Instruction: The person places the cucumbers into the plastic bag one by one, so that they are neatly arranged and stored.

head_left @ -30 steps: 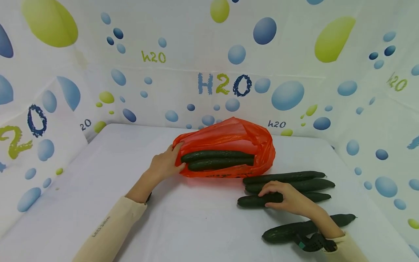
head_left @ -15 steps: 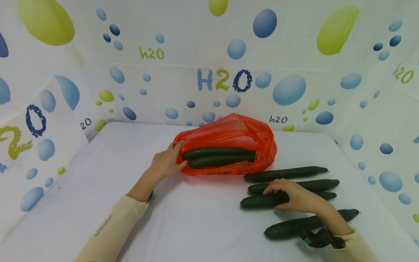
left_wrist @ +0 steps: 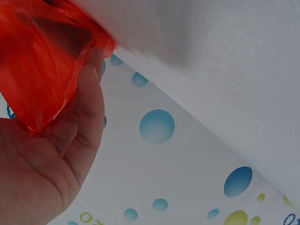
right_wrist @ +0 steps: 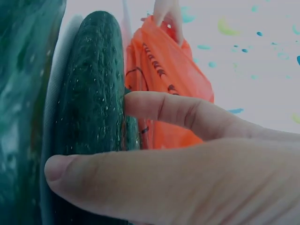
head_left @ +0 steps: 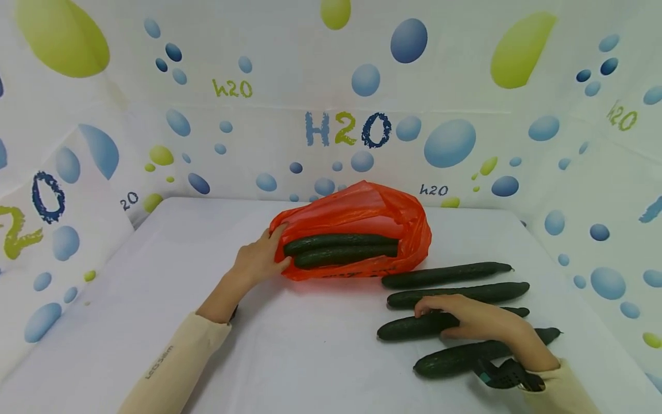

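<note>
On the left my left hand holds the mouth edge of a red plastic bag. Its fingers and thumb have the thin film between them in the left wrist view. Two cucumbers lie inside the bag. My right hand is over a cucumber on the table, fingertips at its far side and thumb at its near side. In the right wrist view the thumb crosses this cucumber and the index finger touches its side. Its middle is hidden by the hand.
Two more cucumbers lie behind the right hand, one close to the bag. Another cucumber lies nearer, partly under the right forearm. A white cloth covers the table. A printed curtain stands around the back and sides.
My right hand has shifted toward me, and the cucumber beneath it now lies farther from the ones behind. Those two have also spread apart. My left hand stays on the bag.
</note>
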Action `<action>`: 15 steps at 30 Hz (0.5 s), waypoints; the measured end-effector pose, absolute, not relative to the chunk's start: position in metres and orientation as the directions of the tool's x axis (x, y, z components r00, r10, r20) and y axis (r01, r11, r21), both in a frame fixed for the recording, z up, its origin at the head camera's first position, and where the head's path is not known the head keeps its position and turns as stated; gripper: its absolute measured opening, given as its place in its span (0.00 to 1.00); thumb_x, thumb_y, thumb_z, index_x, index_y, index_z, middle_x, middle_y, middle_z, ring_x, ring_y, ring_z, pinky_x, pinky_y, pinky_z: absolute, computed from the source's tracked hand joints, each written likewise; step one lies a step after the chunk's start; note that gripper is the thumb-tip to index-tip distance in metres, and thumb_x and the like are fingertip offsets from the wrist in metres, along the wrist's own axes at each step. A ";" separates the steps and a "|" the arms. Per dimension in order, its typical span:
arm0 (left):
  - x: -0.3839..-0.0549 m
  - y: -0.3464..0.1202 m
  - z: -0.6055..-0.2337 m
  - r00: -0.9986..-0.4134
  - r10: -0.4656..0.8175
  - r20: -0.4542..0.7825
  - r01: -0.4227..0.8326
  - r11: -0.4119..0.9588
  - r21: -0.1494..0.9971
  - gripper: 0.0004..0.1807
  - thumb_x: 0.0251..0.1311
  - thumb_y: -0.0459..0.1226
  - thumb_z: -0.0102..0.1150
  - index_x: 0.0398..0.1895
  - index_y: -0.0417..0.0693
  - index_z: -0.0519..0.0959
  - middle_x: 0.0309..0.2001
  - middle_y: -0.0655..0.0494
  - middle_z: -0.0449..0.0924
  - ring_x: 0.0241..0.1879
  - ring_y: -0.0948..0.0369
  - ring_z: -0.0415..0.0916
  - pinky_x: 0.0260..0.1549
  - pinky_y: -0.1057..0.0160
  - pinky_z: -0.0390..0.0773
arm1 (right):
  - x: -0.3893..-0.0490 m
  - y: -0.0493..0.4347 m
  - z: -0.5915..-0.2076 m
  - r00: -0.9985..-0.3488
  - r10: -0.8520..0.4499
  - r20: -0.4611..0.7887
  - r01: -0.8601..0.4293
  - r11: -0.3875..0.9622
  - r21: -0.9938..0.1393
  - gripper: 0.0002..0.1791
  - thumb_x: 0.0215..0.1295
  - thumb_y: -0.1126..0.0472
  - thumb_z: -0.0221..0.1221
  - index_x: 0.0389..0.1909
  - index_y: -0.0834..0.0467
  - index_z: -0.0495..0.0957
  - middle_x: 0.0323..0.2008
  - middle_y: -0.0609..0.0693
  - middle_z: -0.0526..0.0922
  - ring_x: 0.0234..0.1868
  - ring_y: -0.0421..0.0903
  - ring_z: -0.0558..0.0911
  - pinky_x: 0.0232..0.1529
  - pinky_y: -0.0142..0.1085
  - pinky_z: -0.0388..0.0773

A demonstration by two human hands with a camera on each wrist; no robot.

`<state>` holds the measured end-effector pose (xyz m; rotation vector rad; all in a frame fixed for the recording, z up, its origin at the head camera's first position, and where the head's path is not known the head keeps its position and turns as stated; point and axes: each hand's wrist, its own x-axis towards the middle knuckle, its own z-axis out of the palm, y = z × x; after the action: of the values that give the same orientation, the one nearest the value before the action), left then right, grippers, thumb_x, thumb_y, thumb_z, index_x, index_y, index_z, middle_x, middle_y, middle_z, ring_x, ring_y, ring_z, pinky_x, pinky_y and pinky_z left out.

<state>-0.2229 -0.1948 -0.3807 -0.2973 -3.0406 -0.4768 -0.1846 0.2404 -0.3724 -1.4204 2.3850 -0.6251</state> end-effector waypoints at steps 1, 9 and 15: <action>-0.223 -0.195 -0.381 -0.980 0.183 0.079 0.198 0.933 0.301 0.43 0.59 0.47 0.60 0.74 0.42 0.54 0.62 0.31 0.67 0.33 0.42 0.80 0.35 0.44 0.82 | -0.185 0.240 -0.373 -0.463 -0.886 -0.031 -0.748 0.409 -0.522 0.30 0.54 0.70 0.68 0.58 0.51 0.72 0.52 0.44 0.79 0.55 0.44 0.77 0.57 0.36 0.75; -0.223 -0.195 -0.383 -0.978 0.187 0.088 0.205 0.931 0.303 0.43 0.60 0.47 0.60 0.74 0.43 0.54 0.62 0.32 0.68 0.35 0.41 0.80 0.35 0.43 0.82 | -0.187 0.243 -0.374 -0.455 -0.890 -0.014 -0.745 0.389 -0.542 0.28 0.56 0.69 0.67 0.58 0.51 0.74 0.52 0.44 0.80 0.54 0.42 0.78 0.56 0.35 0.76; -0.222 -0.196 -0.382 -0.979 0.182 0.087 0.200 0.931 0.306 0.43 0.59 0.46 0.60 0.74 0.42 0.54 0.62 0.32 0.67 0.34 0.43 0.80 0.35 0.43 0.82 | -0.188 0.241 -0.371 -0.454 -0.891 0.014 -0.749 0.373 -0.548 0.26 0.58 0.68 0.66 0.58 0.51 0.76 0.53 0.45 0.81 0.56 0.41 0.78 0.56 0.33 0.76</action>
<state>-0.2219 -0.1959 -0.3817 -0.3003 -3.0308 -0.4902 -0.1878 0.2413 -0.3707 -1.4483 2.3531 -0.7125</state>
